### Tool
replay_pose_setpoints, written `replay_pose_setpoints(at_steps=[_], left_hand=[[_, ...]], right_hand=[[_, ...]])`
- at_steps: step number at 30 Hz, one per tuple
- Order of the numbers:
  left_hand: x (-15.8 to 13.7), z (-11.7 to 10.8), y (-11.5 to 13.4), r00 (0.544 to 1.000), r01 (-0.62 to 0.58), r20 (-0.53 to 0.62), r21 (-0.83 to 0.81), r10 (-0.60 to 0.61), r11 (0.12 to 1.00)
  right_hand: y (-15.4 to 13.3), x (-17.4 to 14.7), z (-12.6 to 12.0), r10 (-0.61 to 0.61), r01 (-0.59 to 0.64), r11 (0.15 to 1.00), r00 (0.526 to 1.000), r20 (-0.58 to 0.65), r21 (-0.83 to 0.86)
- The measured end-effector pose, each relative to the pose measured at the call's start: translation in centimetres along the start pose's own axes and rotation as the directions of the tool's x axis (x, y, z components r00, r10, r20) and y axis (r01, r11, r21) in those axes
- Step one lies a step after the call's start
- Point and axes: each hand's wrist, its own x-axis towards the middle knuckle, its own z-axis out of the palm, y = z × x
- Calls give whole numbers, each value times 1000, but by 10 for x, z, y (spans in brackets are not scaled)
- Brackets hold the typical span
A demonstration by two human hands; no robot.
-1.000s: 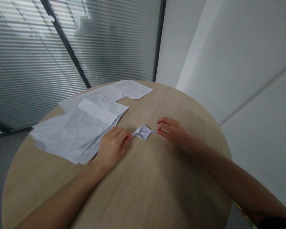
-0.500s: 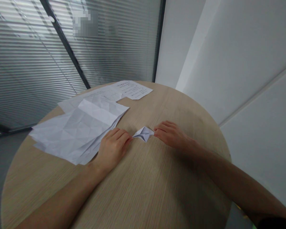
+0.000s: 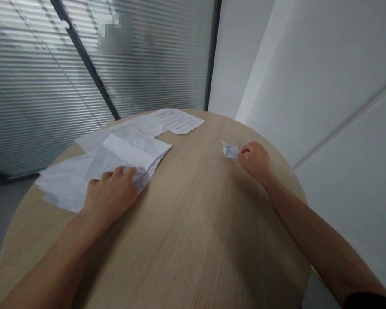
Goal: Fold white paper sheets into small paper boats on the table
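Note:
A small piece of folded white paper [image 3: 230, 150], with raised points, is at the right of the table. My right hand [image 3: 254, 160] is closed in a pinch at its right corner, thumb and forefinger forming a ring. Over on the left, my left hand [image 3: 113, 189] lies across the front part of a stack of creased white paper sheets [image 3: 128, 148]. Its fingers are apart and bent a little, the tips on or just above the top sheet. The hand covers part of the stack.
Printed sheets [image 3: 180, 121] lie at the far edge of the round wooden table [image 3: 186, 223], partly beneath the creased stack. Behind the table stands a glass partition with blinds [image 3: 161, 64]. A white wall [image 3: 334, 86] rises on the right.
The folded paper has moved from between both hands to the far right, along with my right hand. My left hand has left it and shifted left onto the creased sheets.

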Motion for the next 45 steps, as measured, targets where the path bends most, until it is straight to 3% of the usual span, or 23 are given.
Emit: replay_pose_setpoints(at_steps=[4, 9, 16, 22, 27, 29, 32, 36, 39, 42, 44, 45], left_hand=[[0, -6, -1, 999, 30, 30, 84, -33, 996], [-5, -19, -1, 992, 44, -123, 236, -15, 971], [-5, -21, 6, 995, 72, -78, 162, -60, 984], [-5, -23, 3, 980, 102, -188, 228, -59, 968], [-14, -37, 14, 896, 85, -439, 305, 61, 949], [-20, -43, 28, 873, 8, -465, 308, 144, 951], [-29, -46, 54, 840, -204, -434, 305, 326, 930], [-42, -46, 87, 707, -450, -482, 258, 518, 855], [-48, -46, 102, 601, -518, -550, 283, 579, 807], [-52, -47, 103, 508, -586, -613, 269, 605, 765], [-53, -51, 93, 528, -636, -640, 136, 557, 760], [-54, -53, 86, 581, -643, -638, 22, 506, 765]], right_hand=[[1, -1, 5, 23, -22, 1000, 998, 57, -11], [-10, -4, -2, -38, 39, 999, 997, -72, 21], [-30, -11, -5, -132, 148, 982, 983, -126, 120], [-42, -17, -6, -188, 219, 959, 966, -177, 181], [-84, -44, -16, -388, 425, 876, 902, -187, 229], [-102, -57, -20, -502, 531, 817, 847, -176, 223], [-121, -72, -21, -626, 641, 736, 767, -141, 217], [-127, -77, -17, -682, 690, 701, 722, -115, 180], [-123, -75, -14, -700, 703, 695, 710, -82, 150], [-115, -69, -13, -724, 706, 682, 689, 38, 192], [-107, -63, -12, -748, 707, 657, 654, 112, 260], [-102, -60, -12, -759, 706, 644, 637, 133, 293]])
